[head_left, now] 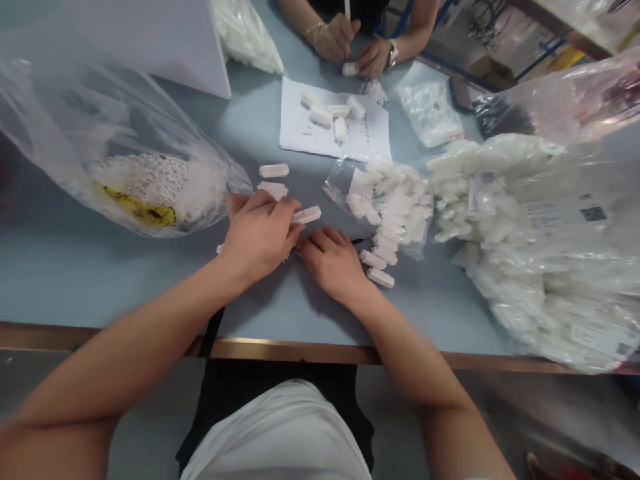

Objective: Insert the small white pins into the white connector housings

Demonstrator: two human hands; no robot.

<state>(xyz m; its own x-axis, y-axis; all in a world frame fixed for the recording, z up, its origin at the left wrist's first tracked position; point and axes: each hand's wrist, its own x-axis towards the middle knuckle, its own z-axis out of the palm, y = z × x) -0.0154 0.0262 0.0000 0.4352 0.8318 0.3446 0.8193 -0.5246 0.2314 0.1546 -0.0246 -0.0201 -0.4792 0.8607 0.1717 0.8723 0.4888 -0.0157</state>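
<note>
Pale blue table (150, 287), plastic bag (100, 127) of small white pieces at left, bulging bag (540, 253) of white tubes at right, left hand (257, 233) curled around a white tube (306, 215), right hand (333, 263) loosely curved, palm down, empty

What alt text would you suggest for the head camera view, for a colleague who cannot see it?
A person's left hand and right hand rest close together among small white cylindrical pieces on a pale blue table, beside a large clear plastic bag of similar pieces. Across the table, another person's hands work above a sheet of paper holding more pieces.
</note>
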